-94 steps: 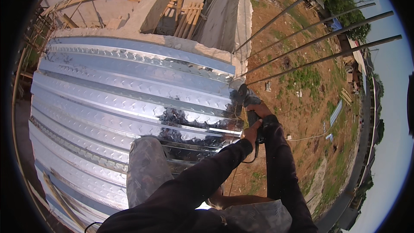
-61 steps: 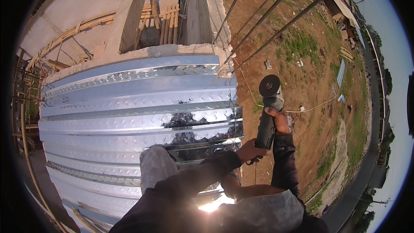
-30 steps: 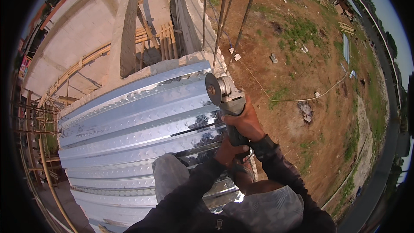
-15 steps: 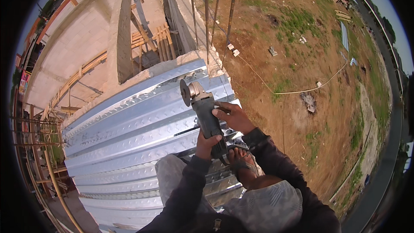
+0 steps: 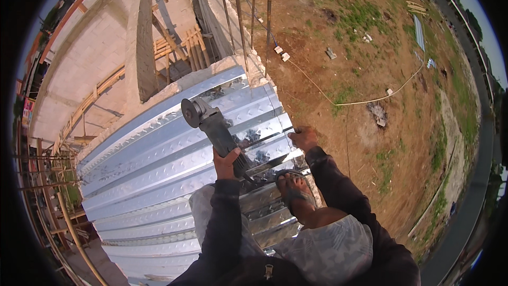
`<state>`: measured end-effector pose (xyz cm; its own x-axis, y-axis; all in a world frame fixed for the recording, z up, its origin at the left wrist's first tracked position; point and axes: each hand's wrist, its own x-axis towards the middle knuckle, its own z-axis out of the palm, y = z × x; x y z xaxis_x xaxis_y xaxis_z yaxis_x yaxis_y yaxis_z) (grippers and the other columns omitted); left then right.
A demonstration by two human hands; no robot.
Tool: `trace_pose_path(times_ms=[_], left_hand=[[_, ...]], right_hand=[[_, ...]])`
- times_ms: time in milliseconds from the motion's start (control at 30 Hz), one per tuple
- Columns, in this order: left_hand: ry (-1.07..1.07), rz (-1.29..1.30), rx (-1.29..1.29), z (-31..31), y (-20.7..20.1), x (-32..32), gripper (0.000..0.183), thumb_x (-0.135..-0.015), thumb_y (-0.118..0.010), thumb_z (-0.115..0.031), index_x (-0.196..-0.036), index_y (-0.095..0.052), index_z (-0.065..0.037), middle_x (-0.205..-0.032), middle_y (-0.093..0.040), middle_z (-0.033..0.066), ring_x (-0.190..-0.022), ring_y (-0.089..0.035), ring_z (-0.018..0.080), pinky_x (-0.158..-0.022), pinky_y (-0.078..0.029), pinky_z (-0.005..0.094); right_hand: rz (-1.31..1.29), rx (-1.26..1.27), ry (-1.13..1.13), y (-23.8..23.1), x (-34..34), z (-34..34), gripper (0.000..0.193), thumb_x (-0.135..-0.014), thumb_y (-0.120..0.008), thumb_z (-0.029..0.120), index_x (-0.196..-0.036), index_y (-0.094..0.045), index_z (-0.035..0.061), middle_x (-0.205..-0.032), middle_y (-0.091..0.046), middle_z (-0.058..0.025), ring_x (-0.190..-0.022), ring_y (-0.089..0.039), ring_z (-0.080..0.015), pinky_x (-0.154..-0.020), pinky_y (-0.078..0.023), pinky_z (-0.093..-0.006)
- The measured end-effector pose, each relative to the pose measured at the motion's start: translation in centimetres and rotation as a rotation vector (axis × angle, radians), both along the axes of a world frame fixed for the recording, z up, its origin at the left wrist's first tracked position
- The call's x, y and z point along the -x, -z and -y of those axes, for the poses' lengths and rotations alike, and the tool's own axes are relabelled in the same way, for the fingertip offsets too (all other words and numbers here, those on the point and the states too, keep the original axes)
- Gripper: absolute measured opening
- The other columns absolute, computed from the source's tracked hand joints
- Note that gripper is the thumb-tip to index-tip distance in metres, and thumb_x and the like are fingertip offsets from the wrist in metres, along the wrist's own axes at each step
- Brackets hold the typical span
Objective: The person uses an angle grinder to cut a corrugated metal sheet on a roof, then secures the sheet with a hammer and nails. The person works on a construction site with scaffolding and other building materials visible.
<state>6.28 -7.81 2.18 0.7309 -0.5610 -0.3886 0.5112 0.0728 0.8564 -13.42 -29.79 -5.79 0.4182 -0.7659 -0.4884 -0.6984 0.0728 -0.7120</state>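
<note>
Angle grinder is in my left hand only — fingers and thumb wrapped round the rear of its body, disc pointing far left over the ribbed metal decking. Looks held up off the decking, tho can't tell how much gap, nor if the disc is spinning. My right hand is off the grinder & well apart from the left, fingers curled at the decking's right edge. Can't tell if it's pinching that edge, the thin dark line there, or nothing.

My sandalled foot is on the decking by the same edge, just nearer than the right hand. At the far right corner: rough concrete w/ upright steel bars. Dirt ground lies below to the right.

Step in hand, I'd judge: handling or checking the edge, grinder held aside, no cut going — can't be sure. Next move prob. calls for the left hand to keep the disc clear of foot & right hand; any cutting would want both hands on the grinder first, plus firm footing b/c the edge is so near.
</note>
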Motion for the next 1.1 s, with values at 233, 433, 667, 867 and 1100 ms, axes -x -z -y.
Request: trace_pose_path(times_ms=[233,433,667,867,1100], left_hand=[[-0.049,0.050,-0.029,-0.4,1.9,-0.7,0.053,-0.072,-0.080,-0.012,-0.117,-0.053,-0.002,-0.097,-0.063,0.0076,-0.082,-0.064,0.0193,-0.074,-0.054,0.0342],[-0.032,-0.013,0.030,0.7,2.8,0.0,0.050,-0.075,-0.074,-0.008,-0.120,-0.054,-0.003,-0.099,-0.065,0.0097,-0.081,-0.066,0.0205,-0.070,-0.056,0.0334],[-0.096,-0.006,-0.014,-1.7,3.2,-1.4,0.049,-0.077,-0.071,-0.006,-0.122,-0.053,-0.003,-0.097,-0.067,0.0117,-0.077,-0.068,0.0209,-0.066,-0.059,0.0334],[-0.034,-0.021,0.001,-0.6,4.6,-0.9,0.048,-0.076,-0.073,-0.010,-0.119,-0.053,-0.002,-0.091,-0.067,0.0145,-0.072,-0.068,0.0221,-0.060,-0.060,0.0364],[-0.052,-0.024,0.032,-0.1,4.6,-0.9,0.046,-0.076,-0.073,-0.012,-0.115,-0.054,0.001,-0.090,-0.066,0.0154,-0.069,-0.067,0.0222,-0.058,-0.060,0.0362]], right_hand=[[-0.087,0.344,-0.124,-0.4,-0.8,-1.4,0.026,-0.077,-0.082,0.023,-0.080,-0.070,0.0002,-0.063,-0.063,-0.0072,-0.056,-0.061,-0.0161,-0.055,-0.051,-0.0353],[0.215,0.141,-0.226,6.2,4.1,3.8,0.015,-0.085,-0.076,0.010,-0.080,-0.068,-0.0016,-0.063,-0.062,-0.0057,-0.053,-0.058,-0.0146,-0.048,-0.046,-0.0306],[-0.029,0.247,-0.111,0.5,-1.7,-1.7,0.024,-0.074,-0.085,0.017,-0.072,-0.066,0.0016,-0.060,-0.060,-0.0018,-0.056,-0.056,-0.0122,-0.051,-0.044,-0.0346],[0.176,-0.105,0.064,-0.2,0.9,1.0,0.020,-0.080,-0.079,0.012,-0.071,-0.066,0.0003,-0.062,-0.062,-0.0058,-0.050,-0.056,-0.0148,-0.047,-0.043,-0.0326],[0.135,-0.169,0.025,-0.5,1.7,2.4,0.020,-0.082,-0.077,0.011,-0.070,-0.066,-0.0002,-0.061,-0.063,-0.0060,-0.049,-0.056,-0.0136,-0.045,-0.042,-0.0292]])
